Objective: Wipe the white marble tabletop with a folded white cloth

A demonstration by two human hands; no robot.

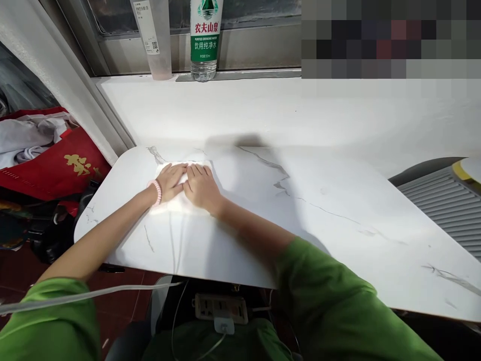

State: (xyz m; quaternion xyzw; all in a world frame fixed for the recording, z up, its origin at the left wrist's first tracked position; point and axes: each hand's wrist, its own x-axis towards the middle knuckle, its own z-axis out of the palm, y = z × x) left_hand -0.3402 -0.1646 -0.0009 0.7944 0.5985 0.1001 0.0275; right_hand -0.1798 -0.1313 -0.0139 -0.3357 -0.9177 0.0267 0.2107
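Observation:
A white, thin square point(183, 203) of paper tissue or cloth lies flat on the white marble-patterned table point(240, 240); I cannot tell which material it is. My left hand point(171, 179), with a pink coiled band point(158, 192) round its wrist, rests palm down on its left part, fingers stretched out. Beside it, my right hand point(202, 187) presses down on the right part, fingers close together and slightly bent near the far edge. The thumbs meet or nearly meet in the middle. Both hands cover much of the white square.
Behind the table, a water bottle point(205, 47) and a frosted plastic container point(158, 40) stand on the window ledge. A red bag point(63, 163) with clothes is at left. A white cable point(124, 288) crosses above my left sleeve. Below the table edge is a power strip point(205, 307).

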